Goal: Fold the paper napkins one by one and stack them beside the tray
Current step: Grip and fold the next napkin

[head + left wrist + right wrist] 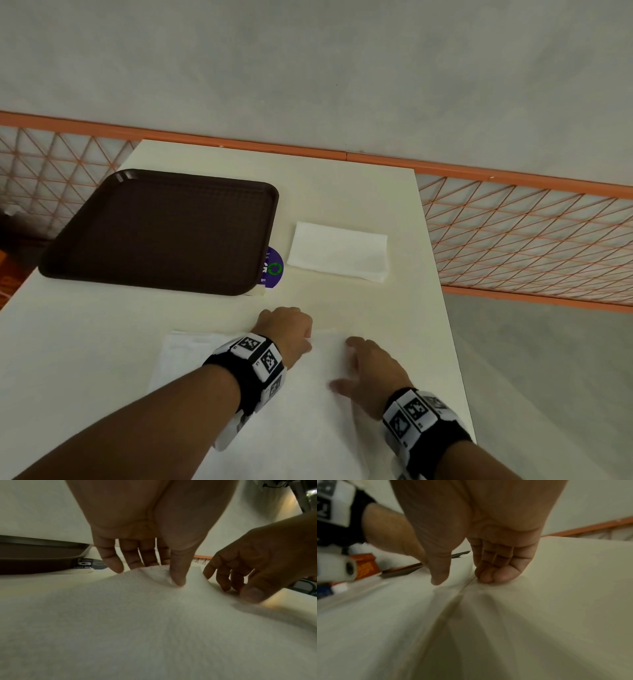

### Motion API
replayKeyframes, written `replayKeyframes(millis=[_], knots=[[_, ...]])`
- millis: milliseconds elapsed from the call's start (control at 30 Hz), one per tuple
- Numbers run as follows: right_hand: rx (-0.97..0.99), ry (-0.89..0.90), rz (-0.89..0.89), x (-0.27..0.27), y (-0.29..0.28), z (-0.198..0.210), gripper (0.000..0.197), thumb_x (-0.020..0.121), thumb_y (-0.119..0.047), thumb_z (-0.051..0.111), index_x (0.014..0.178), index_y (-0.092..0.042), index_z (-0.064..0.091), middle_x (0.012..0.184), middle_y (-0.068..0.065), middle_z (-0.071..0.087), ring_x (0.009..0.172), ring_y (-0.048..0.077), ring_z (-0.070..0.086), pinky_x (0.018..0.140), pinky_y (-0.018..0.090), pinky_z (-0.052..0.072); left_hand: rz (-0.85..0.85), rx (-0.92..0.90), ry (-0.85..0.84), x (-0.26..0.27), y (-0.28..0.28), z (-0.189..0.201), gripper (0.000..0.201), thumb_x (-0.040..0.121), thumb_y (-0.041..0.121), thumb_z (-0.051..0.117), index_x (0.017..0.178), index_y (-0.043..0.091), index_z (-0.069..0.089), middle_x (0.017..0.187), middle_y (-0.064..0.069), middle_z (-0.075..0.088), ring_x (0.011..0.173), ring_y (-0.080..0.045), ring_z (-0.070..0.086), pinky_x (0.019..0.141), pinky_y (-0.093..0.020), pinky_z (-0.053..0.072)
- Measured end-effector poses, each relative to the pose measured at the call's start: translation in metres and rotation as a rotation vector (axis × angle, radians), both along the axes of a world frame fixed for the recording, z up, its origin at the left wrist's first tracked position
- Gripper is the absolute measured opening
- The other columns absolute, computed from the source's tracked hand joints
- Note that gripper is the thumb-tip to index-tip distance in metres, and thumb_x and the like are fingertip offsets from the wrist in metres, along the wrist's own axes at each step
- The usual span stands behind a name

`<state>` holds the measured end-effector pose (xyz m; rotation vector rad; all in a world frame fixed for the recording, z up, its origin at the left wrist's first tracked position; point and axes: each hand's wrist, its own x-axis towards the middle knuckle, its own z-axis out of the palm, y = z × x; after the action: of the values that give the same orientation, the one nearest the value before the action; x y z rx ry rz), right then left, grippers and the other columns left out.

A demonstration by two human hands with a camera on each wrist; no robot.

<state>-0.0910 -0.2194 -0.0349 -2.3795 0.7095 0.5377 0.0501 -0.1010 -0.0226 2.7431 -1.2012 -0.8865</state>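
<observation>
A white unfolded napkin [301, 428] lies flat on the table's near part under both hands. My left hand [287, 325] pinches its far edge between thumb and fingers, and the left wrist view shows that napkin [137, 615] edge lifted a little under the thumb [178, 574]. My right hand [363, 363] sits at the napkin's right side. Its curled fingertips [488, 578] press down at the edge while the thumb [440, 574] stays apart, just above the paper. A stack of folded napkins [337, 251] lies right of the brown tray [164, 233].
A purple round sticker [272, 267] shows between tray and stack. The cream table [342, 192] ends close to my right arm, with grey floor beyond. An orange mesh fence [513, 233] runs behind the table.
</observation>
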Motion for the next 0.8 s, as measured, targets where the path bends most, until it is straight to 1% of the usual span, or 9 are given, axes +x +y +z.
replayKeyframes(millis=[100, 200, 267, 333, 367, 433, 500, 633, 800], knots=[[0.112, -0.102, -0.174, 0.002, -0.009, -0.001, 0.068, 0.077, -0.048, 0.072, 0.135, -0.026, 0.044, 0.114, -0.007, 0.055, 0.103, 0.013, 0.055, 0.088, 0.025, 0.044, 0.003, -0.108, 0.064, 0.002, 0.006, 0.007, 0.018, 0.090, 0.033, 0.056, 0.101, 0.020, 0.063, 0.105, 0.001, 0.065, 0.099, -0.020, 0.059, 0.085, -0.028, 0.041], [0.148, -0.152, -0.202, 0.004, -0.015, 0.000, 0.037, 0.076, -0.043, 0.074, 0.104, -0.022, 0.059, 0.098, -0.005, 0.062, 0.088, 0.015, 0.058, 0.079, 0.029, 0.050, 0.036, -0.214, 0.111, 0.005, 0.009, 0.015, 0.015, 0.089, 0.034, 0.059, 0.096, 0.022, 0.063, 0.094, 0.001, 0.066, 0.090, -0.019, 0.060, 0.080, -0.028, 0.047], [0.175, -0.165, -0.208, 0.003, -0.016, 0.000, 0.030, 0.077, -0.040, 0.074, 0.088, -0.017, 0.059, 0.086, 0.001, 0.064, 0.076, 0.016, 0.057, 0.071, 0.031, 0.049, 0.117, -0.304, 0.181, 0.007, 0.011, 0.019, 0.013, 0.089, 0.032, 0.061, 0.095, 0.020, 0.062, 0.086, 0.004, 0.062, 0.084, -0.016, 0.059, 0.078, -0.027, 0.048], [0.200, -0.176, -0.184, 0.001, -0.017, 0.003, 0.026, 0.080, -0.038, 0.072, 0.075, -0.020, 0.054, 0.073, -0.005, 0.058, 0.066, 0.012, 0.051, 0.060, 0.025, 0.043, 0.220, -0.386, 0.228, 0.010, 0.014, 0.022, 0.012, 0.089, 0.031, 0.062, 0.094, 0.020, 0.060, 0.084, 0.005, 0.060, 0.081, -0.014, 0.058, 0.073, -0.024, 0.047], [0.223, -0.176, -0.175, 0.000, -0.018, 0.005, 0.026, 0.081, -0.037, 0.071, 0.072, -0.022, 0.053, 0.069, -0.008, 0.055, 0.063, 0.009, 0.049, 0.058, 0.022, 0.039, 0.278, -0.419, 0.241, 0.012, 0.017, 0.021, 0.012, 0.089, 0.031, 0.062, 0.094, 0.020, 0.059, 0.083, 0.004, 0.061, 0.080, -0.014, 0.058, 0.070, -0.024, 0.045], [0.282, -0.176, -0.167, -0.003, -0.022, 0.008, 0.021, 0.083, -0.036, 0.071, 0.075, -0.020, 0.060, 0.073, -0.006, 0.061, 0.064, 0.008, 0.053, 0.061, 0.022, 0.043, 0.388, -0.453, 0.251, 0.017, 0.022, 0.018, 0.015, 0.090, 0.031, 0.061, 0.098, 0.019, 0.059, 0.087, 0.002, 0.061, 0.082, -0.016, 0.059, 0.071, -0.024, 0.043], [0.317, -0.170, -0.168, -0.004, -0.028, 0.009, 0.018, 0.083, -0.033, 0.071, 0.082, -0.015, 0.066, 0.081, 0.000, 0.069, 0.067, 0.010, 0.059, 0.066, 0.025, 0.049, 0.480, -0.449, 0.251, 0.020, 0.028, 0.013, 0.018, 0.091, 0.031, 0.060, 0.101, 0.015, 0.059, 0.092, 0.001, 0.061, 0.086, -0.017, 0.058, 0.074, -0.025, 0.041], [0.468, -0.184, -0.337, -0.004, -0.040, 0.008, 0.012, 0.084, -0.024, 0.073, 0.089, -0.014, 0.068, 0.083, 0.003, 0.072, 0.072, 0.018, 0.068, 0.067, 0.032, 0.058, 0.640, -0.462, 0.285, 0.019, 0.040, 0.006, 0.021, 0.094, 0.029, 0.056, 0.104, 0.011, 0.059, 0.096, -0.003, 0.062, 0.089, -0.017, 0.057, 0.078, -0.025, 0.040], [0.657, -0.082, -0.621, -0.007, -0.037, -0.003, 0.035, 0.081, -0.032, 0.075, 0.097, -0.002, 0.067, 0.091, 0.019, 0.070, 0.073, 0.026, 0.065, 0.064, 0.033, 0.058, 0.800, -0.473, 0.326, 0.014, 0.053, 0.002, 0.018, 0.095, 0.030, 0.053, 0.100, 0.014, 0.058, 0.097, -0.004, 0.063, 0.090, -0.020, 0.056, 0.079, -0.027, 0.040]])
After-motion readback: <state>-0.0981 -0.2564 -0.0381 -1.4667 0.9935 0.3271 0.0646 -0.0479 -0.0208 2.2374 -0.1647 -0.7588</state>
